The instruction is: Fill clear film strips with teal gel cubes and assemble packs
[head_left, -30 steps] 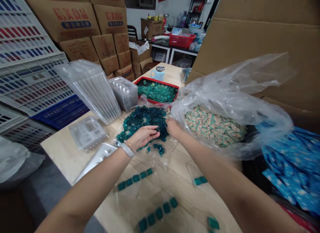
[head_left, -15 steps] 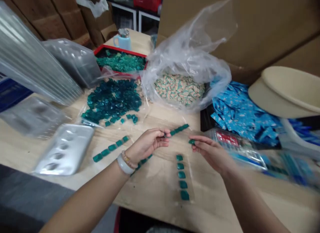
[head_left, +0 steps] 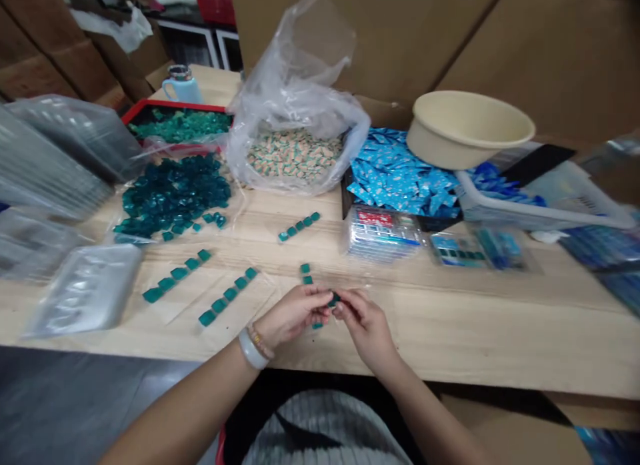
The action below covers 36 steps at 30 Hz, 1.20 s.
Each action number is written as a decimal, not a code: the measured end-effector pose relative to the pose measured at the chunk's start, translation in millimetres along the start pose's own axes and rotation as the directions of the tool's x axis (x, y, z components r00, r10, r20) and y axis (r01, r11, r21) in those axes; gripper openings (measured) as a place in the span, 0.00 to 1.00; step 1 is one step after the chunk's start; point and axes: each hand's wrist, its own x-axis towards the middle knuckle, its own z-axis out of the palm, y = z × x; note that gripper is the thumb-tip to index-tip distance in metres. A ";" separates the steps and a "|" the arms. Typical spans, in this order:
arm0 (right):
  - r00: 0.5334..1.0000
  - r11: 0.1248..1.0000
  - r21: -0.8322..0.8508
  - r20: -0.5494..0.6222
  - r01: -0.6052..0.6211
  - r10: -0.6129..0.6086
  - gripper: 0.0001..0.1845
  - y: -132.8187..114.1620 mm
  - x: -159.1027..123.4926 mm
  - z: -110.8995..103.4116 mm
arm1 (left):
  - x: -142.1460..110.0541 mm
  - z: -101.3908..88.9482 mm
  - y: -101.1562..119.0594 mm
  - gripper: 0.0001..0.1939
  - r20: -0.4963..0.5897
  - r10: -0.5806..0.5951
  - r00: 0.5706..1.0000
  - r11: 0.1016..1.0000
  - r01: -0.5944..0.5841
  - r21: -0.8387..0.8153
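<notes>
My left hand (head_left: 300, 308), with a bangle and bead bracelet at its wrist, meets my right hand (head_left: 367, 322) above the table's front part. Between their fingertips is a small dark green square piece (head_left: 333, 298), pinched from both sides. Under the hands runs a column of green squares (head_left: 306, 269), partly covered by my fingers. To the left lie two slanted rows of green squares, one nearer (head_left: 230, 294) and one farther left (head_left: 179, 273). A shorter slanted row (head_left: 299, 226) lies beyond my hands.
Behind stand a heap of teal pieces (head_left: 175, 192), a red-rimmed tray (head_left: 145, 104) and a plastic bag (head_left: 357, 128) of small patterned pieces. Blue packets (head_left: 400, 175), a cream basin (head_left: 470, 135) and a stack of clear packs (head_left: 383, 235) are at right. Clear trays (head_left: 85, 285) stand left.
My hands, apart before, have come together over the column of squares. My right hand has brought its green piece to my left fingers. The view has swung right.
</notes>
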 end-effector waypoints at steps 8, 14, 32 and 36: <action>0.943 0.857 0.420 -0.006 -0.299 0.332 0.14 29.8 -8.5 -47.9 | 39.1 49.8 -22.4 0.16 0.069 0.027 0.997 0.978 -0.040 0.205; 0.960 0.991 -0.040 -0.255 -0.128 0.114 0.09 76.4 32.3 -61.3 | 60.8 55.2 -10.8 0.06 -0.149 0.126 0.981 0.992 -0.123 0.026; 0.943 0.903 0.283 0.026 -0.324 0.331 0.11 49.1 26.0 -53.1 | 65.9 49.0 -9.4 0.13 0.004 0.246 0.969 0.811 -0.208 0.547; 0.929 0.876 0.323 0.026 -0.358 0.370 0.10 51.9 19.6 -54.6 | 59.5 53.7 -10.3 0.13 0.017 0.243 0.970 0.749 -0.199 0.632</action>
